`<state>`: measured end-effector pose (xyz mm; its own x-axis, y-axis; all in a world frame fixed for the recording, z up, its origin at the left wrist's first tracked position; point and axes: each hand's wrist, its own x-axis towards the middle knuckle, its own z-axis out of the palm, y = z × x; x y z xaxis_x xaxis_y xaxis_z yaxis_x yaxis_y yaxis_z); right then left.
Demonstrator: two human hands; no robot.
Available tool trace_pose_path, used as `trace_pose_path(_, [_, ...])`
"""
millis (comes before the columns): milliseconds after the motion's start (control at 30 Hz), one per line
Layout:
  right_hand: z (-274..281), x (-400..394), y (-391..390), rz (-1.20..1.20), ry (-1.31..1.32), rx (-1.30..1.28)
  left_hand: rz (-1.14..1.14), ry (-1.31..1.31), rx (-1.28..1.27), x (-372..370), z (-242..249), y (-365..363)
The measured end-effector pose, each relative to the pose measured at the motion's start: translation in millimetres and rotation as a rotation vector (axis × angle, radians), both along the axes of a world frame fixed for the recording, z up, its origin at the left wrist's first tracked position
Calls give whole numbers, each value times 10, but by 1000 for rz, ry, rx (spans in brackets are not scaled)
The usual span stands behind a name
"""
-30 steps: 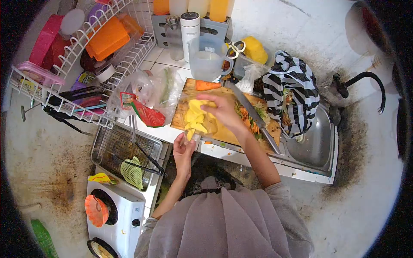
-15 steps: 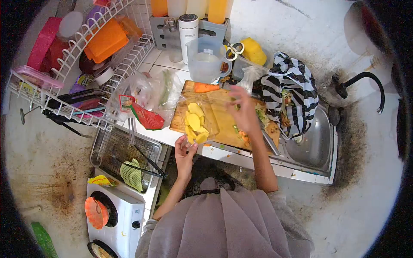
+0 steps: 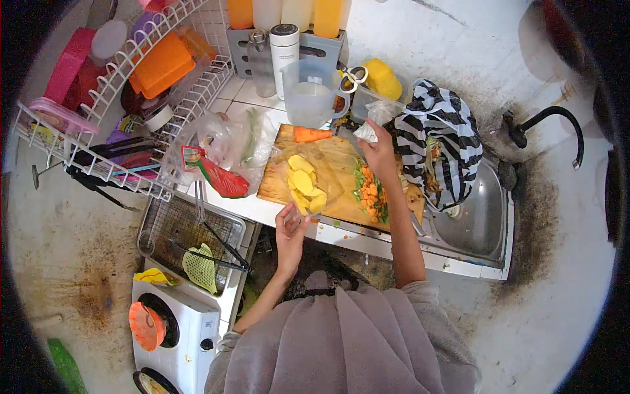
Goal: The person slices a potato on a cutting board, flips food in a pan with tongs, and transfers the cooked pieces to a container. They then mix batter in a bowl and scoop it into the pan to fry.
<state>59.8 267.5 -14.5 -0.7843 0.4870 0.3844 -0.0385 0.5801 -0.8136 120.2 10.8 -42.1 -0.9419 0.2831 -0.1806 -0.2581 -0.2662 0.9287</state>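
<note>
A clear plastic bag holding yellow slices (image 3: 302, 182) is held at its lower edge by my left hand (image 3: 290, 230), over the left part of the wooden cutting board (image 3: 338, 157). My right hand (image 3: 379, 152) is above the board's right side, its fingertips closed at a white, crumpled plastic piece (image 3: 365, 132). Below it lie chopped orange and green vegetables (image 3: 372, 197). A carrot piece (image 3: 312, 134) rests near the board's back edge. Part of a knife (image 3: 418, 224) shows beside my right forearm.
Behind the board stand a clear pitcher (image 3: 312, 102) and a white bottle (image 3: 284, 59). A zebra-striped bag (image 3: 443, 138) sits by the sink (image 3: 476, 226). Plastic bags (image 3: 226, 141) and a dish rack (image 3: 161, 62) are left. A stove (image 3: 187, 322) is lower left.
My right hand has moved right and slightly back, to the white plastic, uncovering the chopped vegetables. My left hand and the bag of slices have shifted slightly right.
</note>
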Motion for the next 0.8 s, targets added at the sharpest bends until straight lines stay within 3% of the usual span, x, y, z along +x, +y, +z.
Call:
trace_pose_path(133, [331,182,-223,-73,-124,-21,-5,-21,53,-16,-28,-21])
trace_pose_path(367, [50,36,-25,-25,-207,72,47,21,-3,-56,-83,-39])
trace_pose_path(467, [-121,-23,71,-70,-57,290,41,-45,28,-71,-46,-59])
trace_pose_path(533, [62,54,-18,-7,-130,-50,32,-98,62,-75,-49,-69])
trace_pose_path(633, [11,42,-42,-59,1,-177,43,-39,30,-80,-91,-59])
trace_pose_path(800, [203,122,-183,8,124,-68,65,21,-81,-88,-104,-41])
